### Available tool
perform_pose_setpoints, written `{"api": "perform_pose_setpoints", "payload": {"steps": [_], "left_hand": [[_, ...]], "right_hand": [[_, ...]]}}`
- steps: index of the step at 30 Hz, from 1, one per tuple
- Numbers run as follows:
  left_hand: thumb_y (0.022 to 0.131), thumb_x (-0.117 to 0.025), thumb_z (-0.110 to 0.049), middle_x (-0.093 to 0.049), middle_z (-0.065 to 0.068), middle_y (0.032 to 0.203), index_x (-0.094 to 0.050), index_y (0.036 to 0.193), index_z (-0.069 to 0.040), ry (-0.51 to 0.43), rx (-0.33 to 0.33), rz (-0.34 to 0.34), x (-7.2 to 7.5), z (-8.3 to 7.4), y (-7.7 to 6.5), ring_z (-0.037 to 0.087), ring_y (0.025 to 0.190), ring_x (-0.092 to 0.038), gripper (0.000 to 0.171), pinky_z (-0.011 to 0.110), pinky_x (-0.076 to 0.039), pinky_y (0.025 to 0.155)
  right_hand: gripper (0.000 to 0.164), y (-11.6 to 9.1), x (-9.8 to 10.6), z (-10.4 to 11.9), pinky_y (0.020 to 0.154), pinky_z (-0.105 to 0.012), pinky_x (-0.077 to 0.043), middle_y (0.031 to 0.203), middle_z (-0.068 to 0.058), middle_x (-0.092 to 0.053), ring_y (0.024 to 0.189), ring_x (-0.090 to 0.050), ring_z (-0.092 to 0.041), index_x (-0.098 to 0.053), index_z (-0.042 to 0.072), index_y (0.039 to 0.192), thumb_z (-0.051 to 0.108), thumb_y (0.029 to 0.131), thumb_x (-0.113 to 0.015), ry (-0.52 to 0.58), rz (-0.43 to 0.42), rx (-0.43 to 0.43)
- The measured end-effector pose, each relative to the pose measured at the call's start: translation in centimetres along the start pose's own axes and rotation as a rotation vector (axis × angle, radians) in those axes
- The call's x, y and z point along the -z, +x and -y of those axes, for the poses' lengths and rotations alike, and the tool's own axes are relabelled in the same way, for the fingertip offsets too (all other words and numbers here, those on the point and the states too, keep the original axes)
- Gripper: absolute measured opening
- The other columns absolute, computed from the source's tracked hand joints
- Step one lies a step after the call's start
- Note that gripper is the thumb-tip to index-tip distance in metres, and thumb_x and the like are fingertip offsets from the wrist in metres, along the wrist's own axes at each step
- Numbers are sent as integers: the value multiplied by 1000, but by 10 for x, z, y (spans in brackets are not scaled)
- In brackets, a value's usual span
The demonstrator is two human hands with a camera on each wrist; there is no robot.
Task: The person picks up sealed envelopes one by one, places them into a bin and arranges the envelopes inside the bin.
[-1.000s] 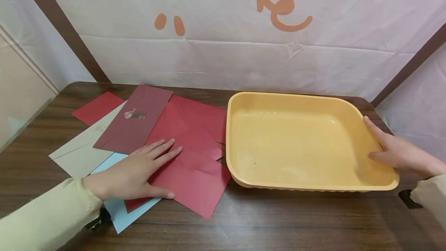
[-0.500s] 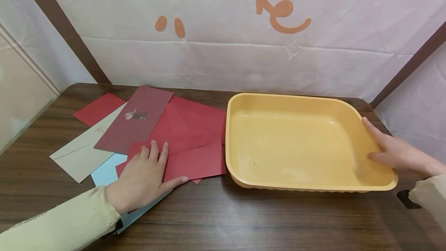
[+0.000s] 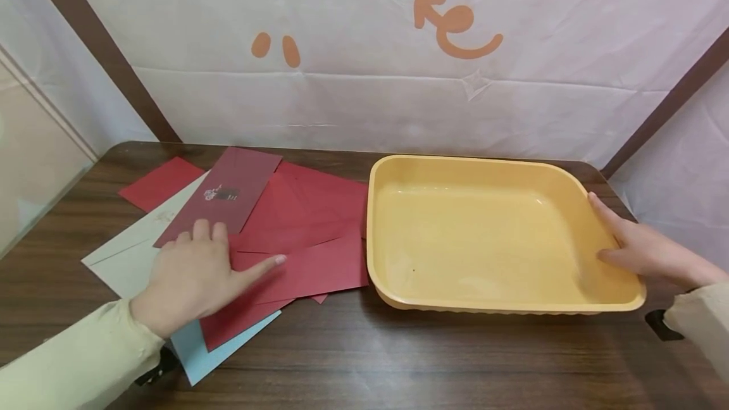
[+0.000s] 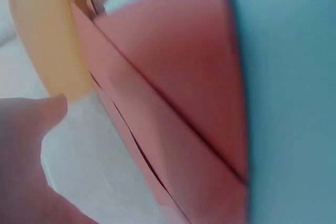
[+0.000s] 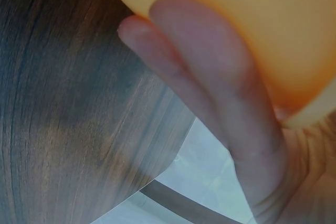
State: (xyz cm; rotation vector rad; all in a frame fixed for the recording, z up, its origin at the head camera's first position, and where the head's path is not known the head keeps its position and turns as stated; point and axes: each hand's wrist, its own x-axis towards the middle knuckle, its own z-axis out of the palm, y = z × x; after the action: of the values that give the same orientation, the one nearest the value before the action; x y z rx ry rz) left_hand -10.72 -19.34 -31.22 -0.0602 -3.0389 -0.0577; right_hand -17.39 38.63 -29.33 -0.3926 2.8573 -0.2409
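My left hand is over the near end of a maroon envelope, its thumb stretched out above a red envelope. More red envelopes lie beneath and behind that one, up against a yellow plastic tray. A cream envelope and a light blue envelope show partly from under the pile. In the left wrist view, red paper fills the middle. My right hand grips the tray's right side, thumb inside the rim and fingers along its outer wall.
A smaller red envelope lies at the back left of the dark wooden table. The tray holds nothing but a tiny dark speck. Behind the table hangs a pale printed cloth.
My left hand first turned the upper red envelope until it lay nearly level, then drew away leftward to the maroon envelope. My right hand has kept its grip on the tray.
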Motion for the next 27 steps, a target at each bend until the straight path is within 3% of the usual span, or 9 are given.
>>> {"api": "perform_pose_setpoints", "payload": {"steps": [5, 8, 11, 18, 27], "left_hand": [[64, -42, -93, -43, 17, 72, -43, 82, 6, -78, 120, 194, 0, 10, 5, 25, 52, -47, 101, 35, -36, 43], [59, -45, -95, -45, 19, 73, -43, 85, 8, -97, 137, 234, -3, 14, 8, 26, 54, -49, 107, 36, -37, 45], [55, -51, -95, -44, 18, 70, -42, 82, 6, -115, 120, 220, -7, 14, 9, 26, 51, -49, 105, 36, -36, 45], [54, -63, -87, -39, 14, 56, -37, 67, -3, -103, 52, 31, -14, 11, 10, 25, 46, -42, 89, 31, -31, 39], [50, -67, -86, -40, 17, 65, -32, 80, 1, -160, 93, 101, -14, 13, 11, 26, 49, -45, 99, 32, -34, 42]], "right_hand": [[100, -1, 0, 1, 70, -34, -46, 131, -49, -33, 82, -60, -33, 12, -4, 147, 10, 85, -65, 14, 15, -7], [99, -1, 0, 1, 67, -29, -44, 130, -49, -36, 79, -59, -30, 11, -5, 147, 10, 85, -65, 15, 13, -5], [98, -2, 0, 2, 65, -26, -43, 128, -48, -38, 79, -58, -32, 9, -7, 147, 9, 85, -65, 13, 1, 1], [99, -1, -1, -1, 64, -21, -41, 132, -48, -34, 78, -57, -28, 8, -7, 147, 7, 83, -65, 32, -14, 18], [98, -1, 0, 1, 65, -25, -43, 129, -47, -39, 80, -58, -31, 8, -7, 147, 9, 84, -66, -2, -14, 14]]}}
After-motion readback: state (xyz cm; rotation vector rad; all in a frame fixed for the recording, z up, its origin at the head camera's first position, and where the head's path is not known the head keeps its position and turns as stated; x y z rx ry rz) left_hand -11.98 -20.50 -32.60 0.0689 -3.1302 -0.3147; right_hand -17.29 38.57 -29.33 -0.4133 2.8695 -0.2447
